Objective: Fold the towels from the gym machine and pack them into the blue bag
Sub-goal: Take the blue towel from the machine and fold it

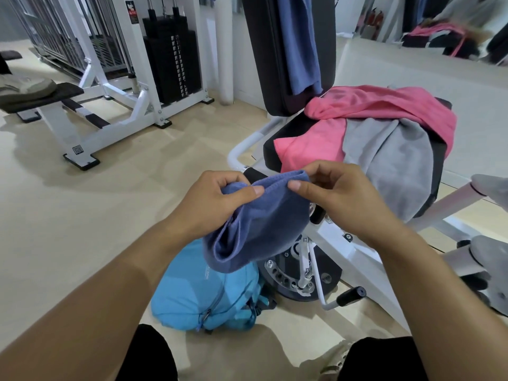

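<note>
Dead centre of the frame there's a blue towel (258, 224), bunched and hanging in mid-air, with both hands on its top edge. The left hand (211, 199) has its grip closed on the left part of that edge, thumb on top and fingers curled under the cloth, and the right hand (338, 193) pinches the right part between thumb and fingers, so both grips are holding the towel. Right below it, lower centre, the blue bag (198, 295) sits on the floor, touching the base of the gym machine (324, 243); can't tell from here if it's zipped or not. Moving up and to the right, the machine's black seat (268, 152) carries a pink towel (357, 111) spread across it with a grey towel (395, 160) lying partly over it and drooping down the front edge. Another blue towel (299, 45) hangs down the backrest (264, 50) at top centre. At the far right edge, more grey cloth (489, 254) is draped over the machine's white arms. Upper left of the frame has a second white machine with a black weight stack (170, 61) and a padded bench (41, 97) with something greyish sitting on it. The floor (82, 215) is pale beige.
</note>
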Available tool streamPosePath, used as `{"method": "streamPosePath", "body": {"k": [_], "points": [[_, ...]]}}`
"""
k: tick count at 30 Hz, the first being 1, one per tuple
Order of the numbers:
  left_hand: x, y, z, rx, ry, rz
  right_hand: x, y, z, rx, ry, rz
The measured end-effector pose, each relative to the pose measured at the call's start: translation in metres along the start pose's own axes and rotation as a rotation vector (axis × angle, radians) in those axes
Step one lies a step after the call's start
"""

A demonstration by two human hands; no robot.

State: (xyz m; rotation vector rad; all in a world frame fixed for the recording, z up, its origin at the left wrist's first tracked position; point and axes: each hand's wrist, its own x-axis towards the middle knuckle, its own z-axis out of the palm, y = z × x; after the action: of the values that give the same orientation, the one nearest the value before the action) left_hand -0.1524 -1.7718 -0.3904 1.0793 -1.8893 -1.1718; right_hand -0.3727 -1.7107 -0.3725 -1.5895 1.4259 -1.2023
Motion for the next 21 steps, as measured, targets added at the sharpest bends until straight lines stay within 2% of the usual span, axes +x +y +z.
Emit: {"method": "streamPosePath", "body": {"k": [8, 21], "points": [[0.0, 0.0, 0.003, -0.011, -0.003, 0.045, 0.0, 0.002, -0.002, -0.046, 0.023, -0.155], [-0.009, 0.011, 0.0, -0.003, -0.131, 0.022, 0.004, 0.006, -0.006, 0.046, -0.019, -0.043]]}}
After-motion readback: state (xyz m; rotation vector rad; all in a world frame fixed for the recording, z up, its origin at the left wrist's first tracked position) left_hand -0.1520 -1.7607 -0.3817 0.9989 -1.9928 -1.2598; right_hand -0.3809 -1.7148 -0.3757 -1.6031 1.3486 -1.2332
